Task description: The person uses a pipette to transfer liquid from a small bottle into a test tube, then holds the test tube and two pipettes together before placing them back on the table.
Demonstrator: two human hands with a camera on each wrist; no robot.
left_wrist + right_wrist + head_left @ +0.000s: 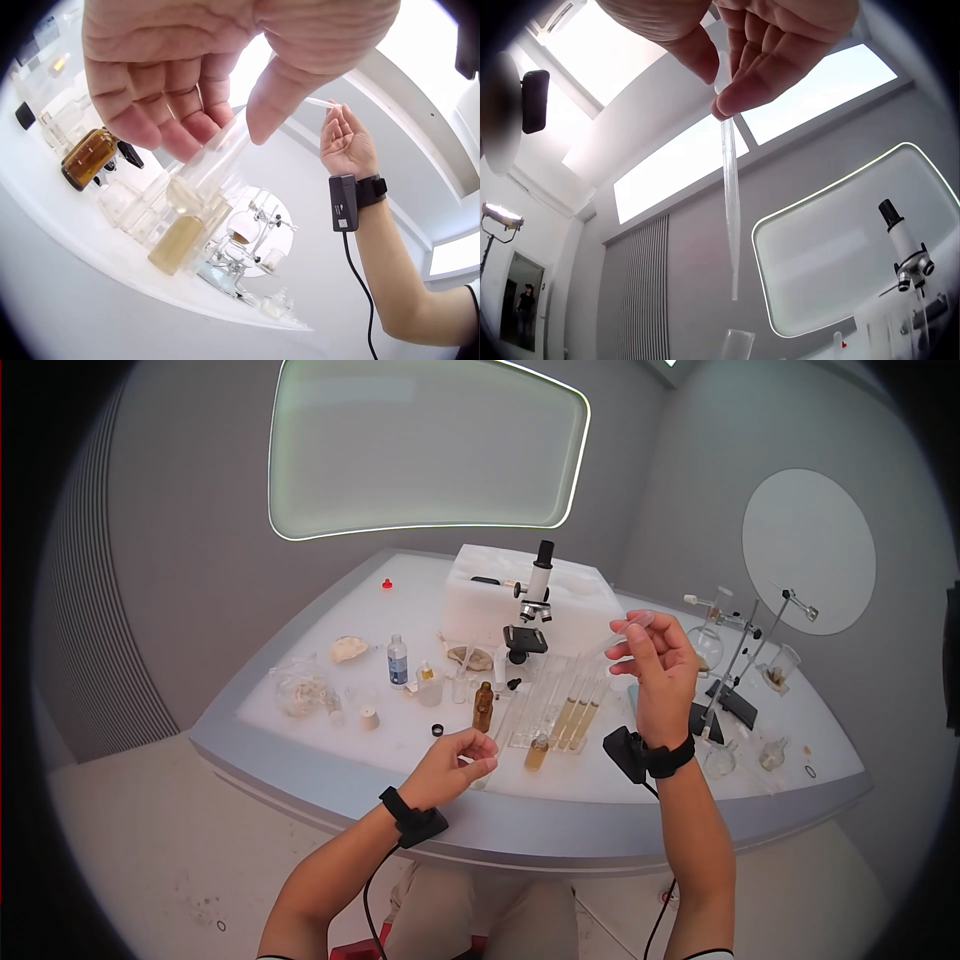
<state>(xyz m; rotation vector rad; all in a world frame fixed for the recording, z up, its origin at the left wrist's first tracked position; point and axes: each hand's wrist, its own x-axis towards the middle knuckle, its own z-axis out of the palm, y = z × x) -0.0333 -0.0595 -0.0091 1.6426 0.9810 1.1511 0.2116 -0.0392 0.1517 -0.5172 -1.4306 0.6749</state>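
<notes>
My left hand [455, 765] pinches a clear glass test tube [217, 154] between thumb and fingers, low over the front of the table. A little pale liquid sits in the tube's rounded bottom. Raised higher at the right, my right hand [655, 665] pinches a clear plastic dropper [731, 195] by its bulb. In the right wrist view the dropper's tip points toward a clear tube mouth [739, 345]. Close to the left hand stand an open amber bottle [483, 710] and a small vial of yellowish liquid [537, 753]. Behind the vial, a clear rack [520, 740] carries test tubes, several holding yellowish liquid [578, 725].
A microscope [540, 585] stands before a white foam block [590, 595]. Retort stands [740, 655] and glass flasks [707, 645] occupy the right side. Toward the left are a labelled bottle [397, 663], a white stopper [369, 718], a black cap [437, 730] and a plastic bag [298, 688].
</notes>
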